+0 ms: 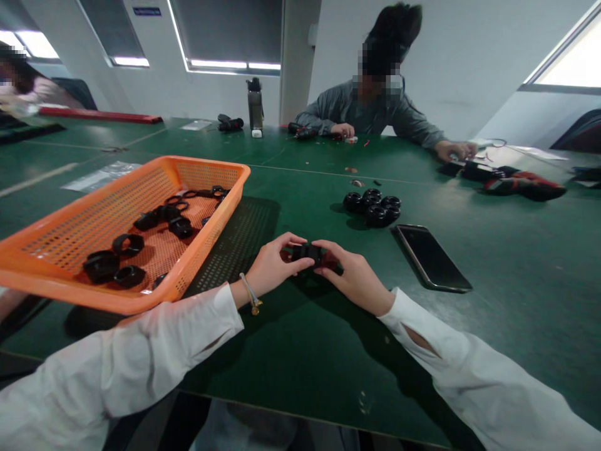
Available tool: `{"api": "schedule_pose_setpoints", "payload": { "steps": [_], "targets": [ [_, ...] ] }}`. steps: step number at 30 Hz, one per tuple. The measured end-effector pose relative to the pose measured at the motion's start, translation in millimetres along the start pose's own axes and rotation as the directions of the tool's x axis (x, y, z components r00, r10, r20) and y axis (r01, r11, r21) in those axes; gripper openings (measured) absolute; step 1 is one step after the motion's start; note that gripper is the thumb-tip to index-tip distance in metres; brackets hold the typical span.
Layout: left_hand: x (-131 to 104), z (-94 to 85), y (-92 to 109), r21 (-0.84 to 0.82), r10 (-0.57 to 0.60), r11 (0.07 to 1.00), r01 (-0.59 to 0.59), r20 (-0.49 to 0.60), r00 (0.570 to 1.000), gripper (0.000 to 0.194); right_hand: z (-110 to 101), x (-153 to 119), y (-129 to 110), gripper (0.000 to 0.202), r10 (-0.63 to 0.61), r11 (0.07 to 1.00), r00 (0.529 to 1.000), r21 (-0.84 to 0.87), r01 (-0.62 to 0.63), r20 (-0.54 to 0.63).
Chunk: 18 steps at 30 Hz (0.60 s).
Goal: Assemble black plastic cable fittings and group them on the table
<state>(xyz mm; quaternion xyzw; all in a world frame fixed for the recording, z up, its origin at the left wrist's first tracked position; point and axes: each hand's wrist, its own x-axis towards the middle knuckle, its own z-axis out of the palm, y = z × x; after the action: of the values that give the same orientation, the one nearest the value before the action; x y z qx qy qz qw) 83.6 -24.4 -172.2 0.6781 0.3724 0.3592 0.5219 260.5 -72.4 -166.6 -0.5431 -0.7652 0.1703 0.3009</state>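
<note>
Between my two hands, just above the green table [300, 363], is a small black plastic part [306, 252]; its exact kind is hard to make out. My left hand [273, 266] grips its left side with thumb and fingers. From the other side, my right hand [350, 272] pinches the right end. To the left, an orange basket [201, 250] holds several loose black rings and collars [128, 245]. Beyond my right hand stands a cluster of shiny black ring-shaped parts [373, 207].
A phone [434, 258] lies right of my right hand. Across the table sits a person [370, 106] with hands on small items. A bottle [255, 106], a clear plastic bag [101, 176] and a black-and-red bundle [521, 181] lie farther off. Another person sits at far left.
</note>
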Motion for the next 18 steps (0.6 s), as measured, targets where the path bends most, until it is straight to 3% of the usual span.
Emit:
{"api": "schedule_pose_setpoints", "payload": {
  "steps": [18],
  "targets": [
    [-0.2, -1.2, -1.4, -0.007, 0.019, 1.000, -0.019, 0.011, 1.000, 0.036, -1.9, 0.3, -3.9, 0.041, 0.031, 0.999, 0.999, 0.007, -0.031, 0.031]
  ]
}}
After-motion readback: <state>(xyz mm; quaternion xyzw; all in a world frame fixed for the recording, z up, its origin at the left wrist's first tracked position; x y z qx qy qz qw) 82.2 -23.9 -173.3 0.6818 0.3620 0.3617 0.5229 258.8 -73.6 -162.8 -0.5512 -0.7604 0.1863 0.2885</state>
